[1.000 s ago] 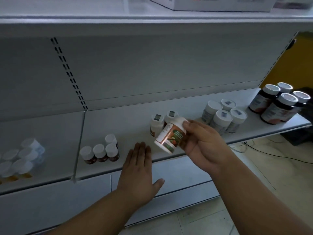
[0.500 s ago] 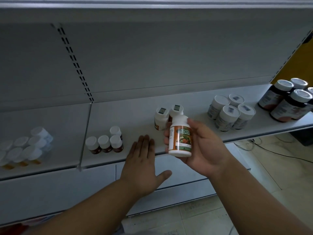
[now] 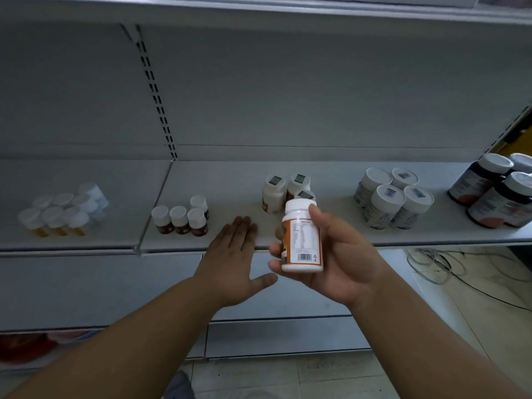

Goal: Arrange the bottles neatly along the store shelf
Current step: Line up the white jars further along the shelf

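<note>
Since the earlier frame the bottle [image 3: 302, 236] has turned in the right hand [image 3: 331, 256], so its barcode side now faces the camera. The fingers curl round it, upright, in front of the shelf [image 3: 331, 234] edge. The left hand [image 3: 233, 262] lies flat, fingers straight on the shelf.

White-capped bottle [image 3: 302, 234] held upright before shelf [image 3: 316, 234]; label perhaps orange.

White-capped bottle [image 3: 302, 236] bears an orange-and-white label with black barcode; shelf [image 3: 331, 234] grey.
</note>
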